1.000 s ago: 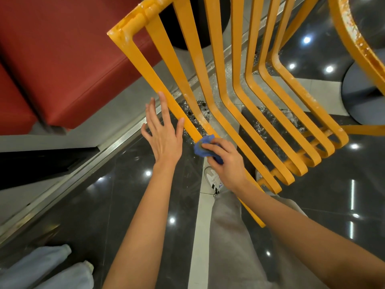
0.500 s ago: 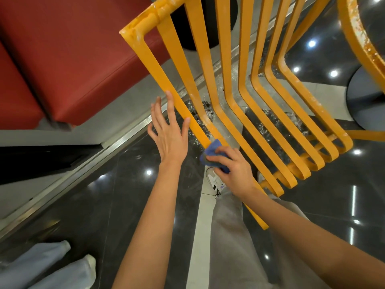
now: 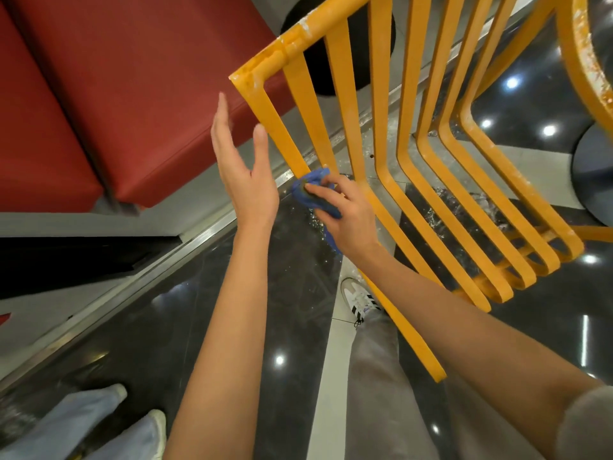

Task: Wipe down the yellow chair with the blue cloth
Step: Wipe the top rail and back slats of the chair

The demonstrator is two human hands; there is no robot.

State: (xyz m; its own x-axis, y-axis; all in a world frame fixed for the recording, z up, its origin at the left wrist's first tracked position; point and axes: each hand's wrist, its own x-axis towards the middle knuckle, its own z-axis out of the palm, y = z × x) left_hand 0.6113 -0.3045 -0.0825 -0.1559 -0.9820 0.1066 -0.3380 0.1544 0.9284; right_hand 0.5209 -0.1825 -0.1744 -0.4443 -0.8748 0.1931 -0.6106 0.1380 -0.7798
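Right hand [image 3: 345, 215] grasps the blue cloth [image 3: 311, 190], fingers [image 3: 318, 189] curled over it, pressing it against the outermost slat of the yellow chair [image 3: 384, 134] at frame centre. The chair fills the upper right of the frame; white specks on its top rail. Left hand [image 3: 243, 171] released, fingers straight, just left of that slat, thumb near it; contact cannot be told. Red bench [image 3: 116, 94] upper left. White sneaker [image 3: 360, 298] with dark stripes on the glossy black floor [image 3: 185, 320]; no legible writing.

Crumpled blue cloth [image 3: 313, 194] presses tilted yellow chair [image 3: 384, 154].
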